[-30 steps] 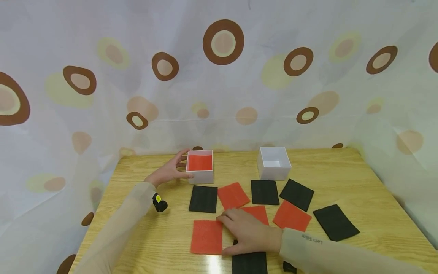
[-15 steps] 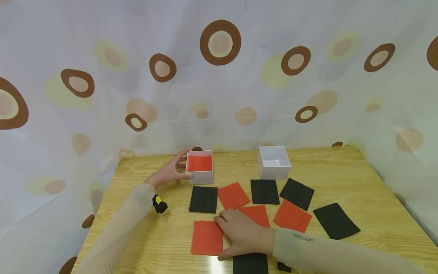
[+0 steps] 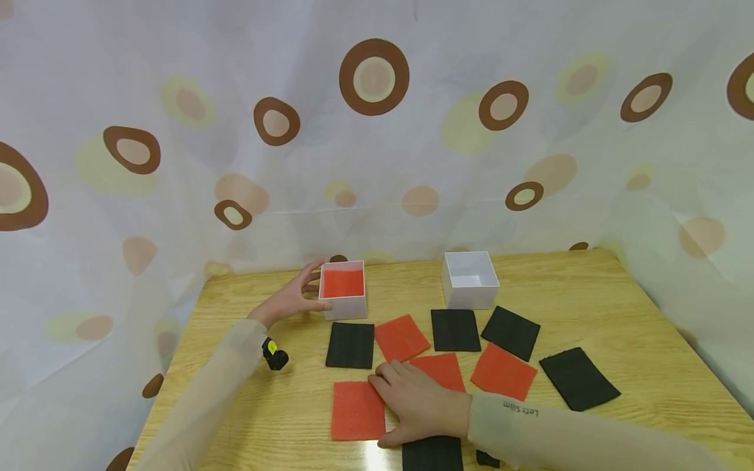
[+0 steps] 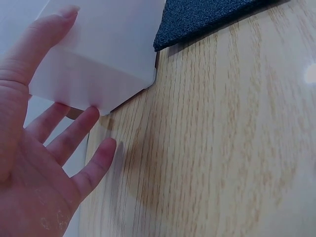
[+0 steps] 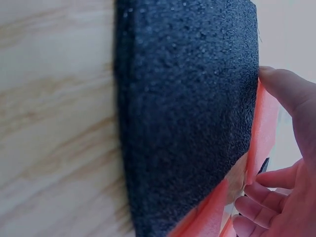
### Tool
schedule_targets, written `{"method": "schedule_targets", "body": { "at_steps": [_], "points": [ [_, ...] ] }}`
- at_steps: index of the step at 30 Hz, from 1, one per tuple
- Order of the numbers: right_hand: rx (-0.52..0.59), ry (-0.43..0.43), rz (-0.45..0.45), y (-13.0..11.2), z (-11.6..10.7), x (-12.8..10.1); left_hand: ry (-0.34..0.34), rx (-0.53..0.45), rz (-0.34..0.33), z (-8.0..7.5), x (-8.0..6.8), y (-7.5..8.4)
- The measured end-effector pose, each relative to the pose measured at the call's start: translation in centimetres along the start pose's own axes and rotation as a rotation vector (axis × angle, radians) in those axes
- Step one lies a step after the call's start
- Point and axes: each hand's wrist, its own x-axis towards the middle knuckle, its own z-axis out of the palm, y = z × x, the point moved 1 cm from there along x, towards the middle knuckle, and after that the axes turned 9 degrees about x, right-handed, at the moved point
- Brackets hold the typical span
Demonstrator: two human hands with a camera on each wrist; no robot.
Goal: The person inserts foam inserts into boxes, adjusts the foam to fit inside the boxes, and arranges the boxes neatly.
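From over the person's shoulder, the left hand (image 3: 290, 299) cups the left wall of a white box (image 3: 344, 296) at the far side of the bench (image 3: 618, 307), thumb and fingers curved about its corner, seemingly to steady it (a red foam sheet already lies inside). The right hand (image 3: 419, 402) lies with its fingers at the right edge of the near red foam sheet (image 3: 356, 410), beside a black foam sheet (image 3: 432, 453).

The left wrist view shows the box (image 4: 103, 59) with the thumb laid on its wall and the other fingers (image 4: 94, 158) loosely spread below.

The right wrist view shows the thumb (image 5: 291, 94) pressing the sheet's (image 5: 261, 128) edge, fingertips (image 5: 252, 205) curled opposite: a pinch forming.
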Motion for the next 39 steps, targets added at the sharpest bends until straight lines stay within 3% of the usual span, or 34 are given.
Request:
{"method": "schedule_targets", "body": {
  "at_steps": [23,39],
  "points": [
    [0.015,-0.004,-0.009,-0.18,-0.48,0.25,0.003,-0.009,-0.002,0.01,-0.14,0.27],
    [0.003,-0.003,-0.049,0.04,-0.76,0.26,0.001,-0.031,-0.014,0.03,0.21,-0.36]
  ]
}}
